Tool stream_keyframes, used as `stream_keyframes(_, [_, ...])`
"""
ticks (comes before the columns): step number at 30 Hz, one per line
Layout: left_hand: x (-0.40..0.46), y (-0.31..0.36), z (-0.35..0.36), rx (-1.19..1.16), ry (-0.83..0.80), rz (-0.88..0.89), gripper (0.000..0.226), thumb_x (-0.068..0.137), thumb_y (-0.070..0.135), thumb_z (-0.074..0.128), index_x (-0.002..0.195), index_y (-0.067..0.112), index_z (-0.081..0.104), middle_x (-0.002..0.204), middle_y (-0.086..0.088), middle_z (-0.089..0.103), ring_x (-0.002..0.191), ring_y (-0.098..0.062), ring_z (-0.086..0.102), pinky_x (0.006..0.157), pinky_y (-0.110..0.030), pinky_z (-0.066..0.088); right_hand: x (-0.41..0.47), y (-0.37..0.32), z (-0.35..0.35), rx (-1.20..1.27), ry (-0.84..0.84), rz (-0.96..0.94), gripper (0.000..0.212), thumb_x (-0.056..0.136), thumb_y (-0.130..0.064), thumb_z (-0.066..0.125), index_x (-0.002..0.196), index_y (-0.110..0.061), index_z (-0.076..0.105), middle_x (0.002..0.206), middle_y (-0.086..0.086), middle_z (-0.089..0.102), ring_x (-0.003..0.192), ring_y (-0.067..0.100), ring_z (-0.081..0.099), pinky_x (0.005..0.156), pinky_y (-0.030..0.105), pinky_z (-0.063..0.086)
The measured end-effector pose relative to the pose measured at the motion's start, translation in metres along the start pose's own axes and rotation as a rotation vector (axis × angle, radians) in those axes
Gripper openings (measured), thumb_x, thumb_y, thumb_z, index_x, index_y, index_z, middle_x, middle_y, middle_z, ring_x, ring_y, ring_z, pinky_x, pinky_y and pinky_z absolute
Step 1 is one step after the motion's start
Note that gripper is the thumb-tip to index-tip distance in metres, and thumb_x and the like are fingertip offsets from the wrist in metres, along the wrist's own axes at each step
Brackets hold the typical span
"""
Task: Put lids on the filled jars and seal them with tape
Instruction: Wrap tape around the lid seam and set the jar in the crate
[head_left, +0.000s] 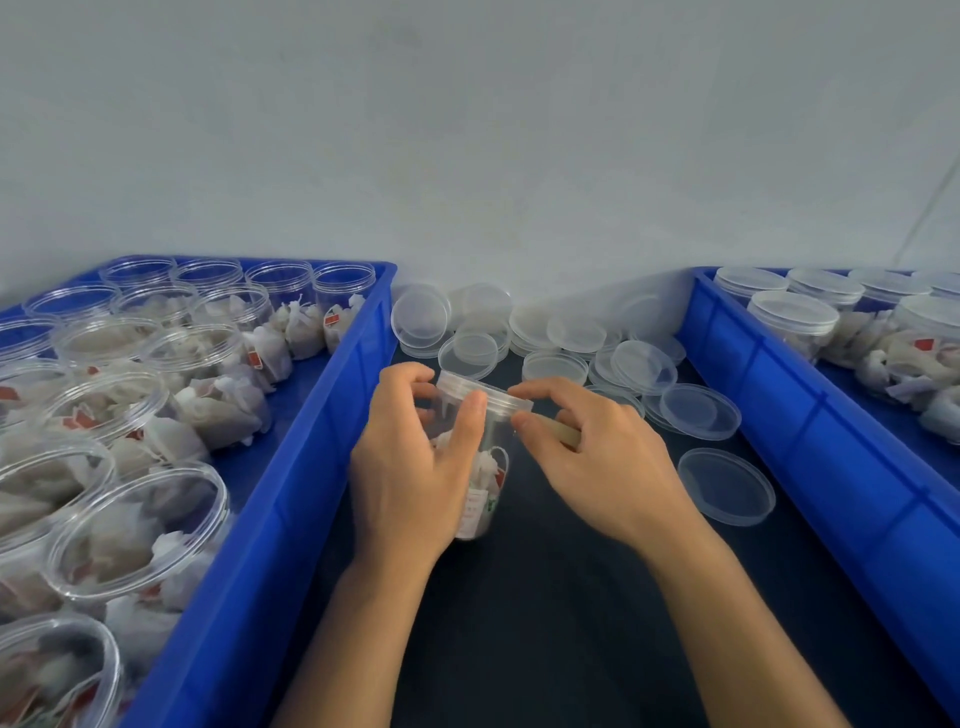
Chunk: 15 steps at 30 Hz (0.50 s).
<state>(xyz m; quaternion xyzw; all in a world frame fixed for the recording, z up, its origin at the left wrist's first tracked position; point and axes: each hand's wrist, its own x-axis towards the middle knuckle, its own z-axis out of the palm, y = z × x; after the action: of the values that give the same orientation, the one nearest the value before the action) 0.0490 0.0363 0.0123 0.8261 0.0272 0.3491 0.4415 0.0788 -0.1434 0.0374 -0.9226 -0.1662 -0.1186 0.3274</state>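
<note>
Clear plastic jar (480, 457) at frame centre, standing on the dark surface (545, 623), tilted slightly with its top leaning toward 1 o'clock. It is filled with white tea-bag-like sachets; a red tag and a pale printed label show through the wall near the bottom. A clear lid (483, 391) sits on its mouth, ribbed rim visible.

Left hand (415, 467) is wrapped round the jar body from 9 o'clock, thumb laid up the front wall to just under the lid, fingers curled behind. Right hand (597, 452) comes in from 3 o'clock, fingers curled, thumb and forefinger pinched at the lid's edge; a beige strip, likely tape (566, 432), runs under its fingers, too blurred to confirm.

At 12 o'clock behind the jar, a heap of loose clear lids (561, 338) lies on the surface against the wall (467, 130); one more single lid (726, 486) lies flat at 3 o'clock, near the right hand but apart from it.

Left blue crate (291, 467) at 9 o'clock holds many open jars (140, 530) filled with the same sachets, no lids on. Right blue crate (810, 441) at 2 to 3 o'clock holds lidded filled jars (792, 322), packed touching each other.
</note>
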Motion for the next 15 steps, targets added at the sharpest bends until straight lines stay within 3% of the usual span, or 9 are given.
stream_keyframes(3, [-0.005,0.009,0.005,0.093,0.098,0.031,0.033,0.104,0.061,0.053,0.118,0.031,0.056,0.110,0.014,0.065,0.092,-0.008,0.068,0.071,-0.041,0.061,-0.001,-0.004,0.001,-0.042,0.029,0.000,0.025,0.101,-0.062,0.047,0.123,-0.055,0.055,0.063,-0.024,0.059,0.073,0.008,0.062,0.069,0.035,0.051])
stream_keyframes(5, [-0.008,0.010,0.008,0.096,0.059,0.002,0.035,0.105,0.059,0.049,0.126,0.031,0.055,0.117,0.014,0.065,0.099,-0.008,0.068,0.077,-0.041,0.060,-0.002,-0.005,0.002,-0.066,0.047,0.006,0.027,0.102,-0.063,0.045,0.124,-0.053,0.056,0.063,-0.018,0.060,0.076,0.011,0.064,0.074,0.038,0.054])
stream_keyframes(9, [-0.012,0.008,0.010,0.190,-0.161,0.020,0.070,0.093,0.055,0.067,0.150,0.032,0.034,0.142,0.012,0.056,0.118,-0.014,0.062,0.085,-0.040,0.054,-0.002,-0.004,0.001,-0.060,0.027,0.039,0.026,0.104,-0.052,0.043,0.128,-0.052,0.053,0.083,-0.017,0.070,0.090,0.019,0.066,0.083,0.042,0.053])
stream_keyframes(12, [-0.009,0.006,0.009,0.251,-0.180,0.003,0.089,0.081,0.054,0.081,0.150,0.038,0.026,0.142,0.011,0.054,0.116,-0.018,0.064,0.081,-0.040,0.054,0.000,-0.003,0.001,-0.030,-0.035,0.052,0.036,0.105,-0.037,0.039,0.134,-0.054,0.051,0.087,-0.015,0.066,0.091,0.023,0.063,0.084,0.043,0.051])
stream_keyframes(15, [-0.007,0.003,0.010,0.199,-0.160,-0.040,0.090,0.075,0.057,0.083,0.146,0.042,0.031,0.136,0.015,0.055,0.111,-0.016,0.065,0.082,-0.042,0.056,0.003,0.003,0.000,0.010,-0.064,0.055,0.039,0.106,-0.035,0.040,0.136,-0.058,0.049,0.077,-0.020,0.062,0.086,0.019,0.062,0.080,0.042,0.050])
